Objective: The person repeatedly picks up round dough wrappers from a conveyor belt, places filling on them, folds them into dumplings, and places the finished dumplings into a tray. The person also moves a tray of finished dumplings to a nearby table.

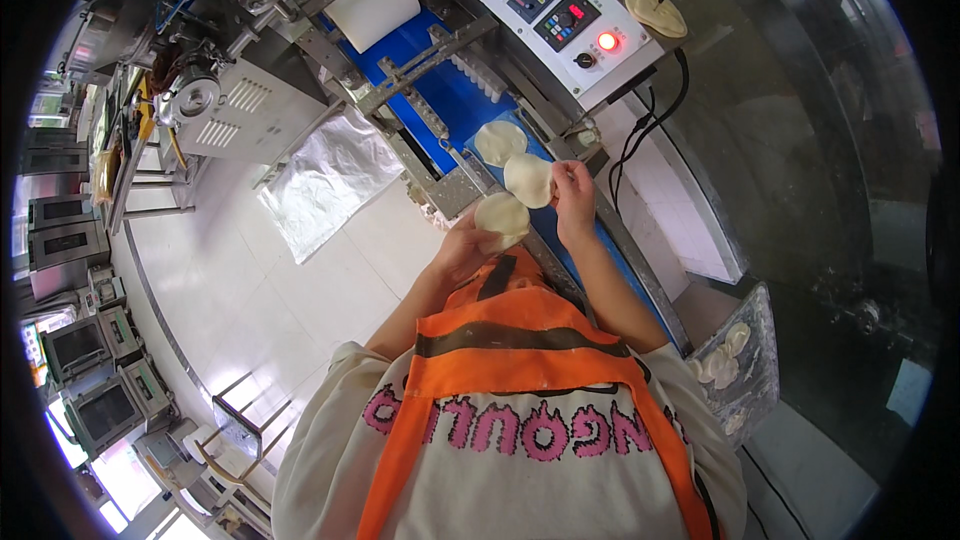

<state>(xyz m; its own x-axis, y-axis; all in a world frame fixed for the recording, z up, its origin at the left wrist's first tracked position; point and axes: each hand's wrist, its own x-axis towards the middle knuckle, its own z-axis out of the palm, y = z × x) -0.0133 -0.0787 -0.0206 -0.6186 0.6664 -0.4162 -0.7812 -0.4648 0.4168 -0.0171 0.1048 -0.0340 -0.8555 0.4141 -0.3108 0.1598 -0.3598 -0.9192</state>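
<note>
My left hand [461, 246] grips the lower edge of a round dough sheet [501, 216], with part of another round or fold showing under it. Between the thumb and fingers of my right hand [574, 191] is the edge of a second dough round [528, 180], held over the belt. A third dough round [500, 143] lies flat on the blue conveyor belt [469, 106], just beyond the one in my right hand. The two held rounds are close together; whether they touch I cannot tell.
A control panel [559, 15] with lit displays and a red lamp stands beyond the belt. Dough scraps lie on it and on a floured tray [757, 367] at the lower right. A white roller [373, 9] spans the belt. Metal rails [637, 262] edge it. Silvery sheeting [330, 172] lies at the left.
</note>
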